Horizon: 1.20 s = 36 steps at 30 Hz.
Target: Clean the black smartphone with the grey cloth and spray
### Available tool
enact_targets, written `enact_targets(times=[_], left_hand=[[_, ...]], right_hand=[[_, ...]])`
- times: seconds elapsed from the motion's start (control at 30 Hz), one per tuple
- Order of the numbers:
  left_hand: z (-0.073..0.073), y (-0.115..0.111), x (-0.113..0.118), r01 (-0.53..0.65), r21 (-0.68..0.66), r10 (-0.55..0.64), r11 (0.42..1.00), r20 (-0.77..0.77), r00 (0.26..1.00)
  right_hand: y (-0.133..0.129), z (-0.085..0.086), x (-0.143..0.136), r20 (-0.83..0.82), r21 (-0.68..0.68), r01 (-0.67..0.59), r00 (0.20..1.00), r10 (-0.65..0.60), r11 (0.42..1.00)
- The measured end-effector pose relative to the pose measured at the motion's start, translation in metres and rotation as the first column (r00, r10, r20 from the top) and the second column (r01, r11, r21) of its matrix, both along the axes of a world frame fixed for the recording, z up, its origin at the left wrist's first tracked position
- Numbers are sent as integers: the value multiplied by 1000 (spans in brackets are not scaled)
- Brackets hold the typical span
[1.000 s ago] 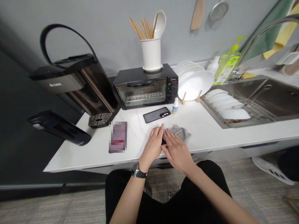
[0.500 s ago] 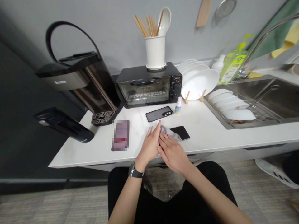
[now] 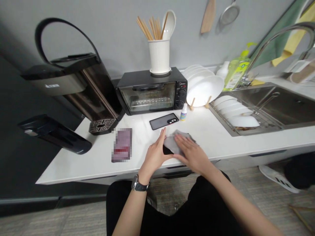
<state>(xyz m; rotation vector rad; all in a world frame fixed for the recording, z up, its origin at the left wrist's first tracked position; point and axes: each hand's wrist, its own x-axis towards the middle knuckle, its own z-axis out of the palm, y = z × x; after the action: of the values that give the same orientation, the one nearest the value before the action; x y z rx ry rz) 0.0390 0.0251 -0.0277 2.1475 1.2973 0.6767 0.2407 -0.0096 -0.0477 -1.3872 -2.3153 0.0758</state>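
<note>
A black smartphone (image 3: 167, 151) lies on the white countertop near its front edge, mostly hidden by a grey cloth (image 3: 173, 141). My left hand (image 3: 154, 157) holds the phone's left end, thumb along the near edge and fingers at the far side. On top, my right hand (image 3: 193, 154) presses the cloth against the phone with its fingers stretched over it; they are slightly blurred. Just behind lies a dark phone case (image 3: 163, 121) with camera cutouts. A small white spray bottle (image 3: 183, 113) stands upright beside the case.
To the left are a pixelated purplish phone-shaped item (image 3: 122, 144), a dark flask (image 3: 56, 134) and a tall water dispenser (image 3: 91, 88). A toaster oven (image 3: 151, 91) carries a utensil holder (image 3: 159, 55). White plates (image 3: 205, 90) and a sink (image 3: 283, 105) with bowls are right.
My right hand has moved right with the cloth, across the phone, and now covers its right end. A gap has opened between my hands, showing the phone's left part. The view has shifted slightly.
</note>
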Motion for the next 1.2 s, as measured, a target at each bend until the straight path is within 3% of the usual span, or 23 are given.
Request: enact_targets(times=[0.1,0.17,0.23,0.3,0.37,0.43,0.47,0.53,0.6,0.67,0.73,0.8,0.87,1.0,1.07,1.13,1.2], left_hand=[[-1,1,2,-7,-5,7,1000,26,1000],[-1,3,2,-10,-32,10,999,22,1000],[-1,4,2,-11,-50,12,999,17,1000],[-1,4,2,-14,-42,16,999,33,999],[-1,3,2,-12,-26,13,1000,58,998],[-2,3,2,-7,-18,8,1000,68,998],[-3,3,1,4,-17,-3,1000,67,998],[-5,4,-1,27,-16,-26,999,61,998],[-6,5,-2,45,-6,-45,999,59,997],[-6,5,-3,42,8,-42,999,59,997],[-5,4,-1,33,15,-34,999,50,998],[-5,4,0,18,14,-19,1000,35,999],[-7,5,1,24,17,-25,1000,40,999],[-12,8,-2,55,34,-57,998,65,996],[-13,7,-3,54,39,-56,998,64,996],[-12,6,-2,39,36,-42,999,62,997],[-11,5,0,19,30,-21,999,57,998]], right_hand=[[1,0,5,-29,33,211,977,-210,977],[-2,2,-6,-49,27,112,993,-110,993],[-3,4,-14,-56,-7,-88,995,88,996],[0,5,-10,-50,-40,-148,988,146,988],[5,4,-1,-32,-30,9,999,-10,999],[8,2,0,-40,17,215,976,-214,977],[8,1,-5,-50,37,257,966,-255,966],[5,0,-21,-64,47,194,979,-191,980],[3,2,-30,-66,15,35,997,-34,999],[5,5,-22,-66,-23,-40,997,39,999],[9,5,-1,-59,-32,50,997,-52,998],[12,2,11,-60,-1,226,972,-226,974],[12,0,2,-70,31,303,951,-300,952],[2,3,-40,-108,-11,49,993,-50,999],[0,6,-36,-122,-51,-59,991,52,997],[2,7,-13,-103,-68,-38,994,31,997],[4,5,7,-75,-51,89,993,-92,995]])
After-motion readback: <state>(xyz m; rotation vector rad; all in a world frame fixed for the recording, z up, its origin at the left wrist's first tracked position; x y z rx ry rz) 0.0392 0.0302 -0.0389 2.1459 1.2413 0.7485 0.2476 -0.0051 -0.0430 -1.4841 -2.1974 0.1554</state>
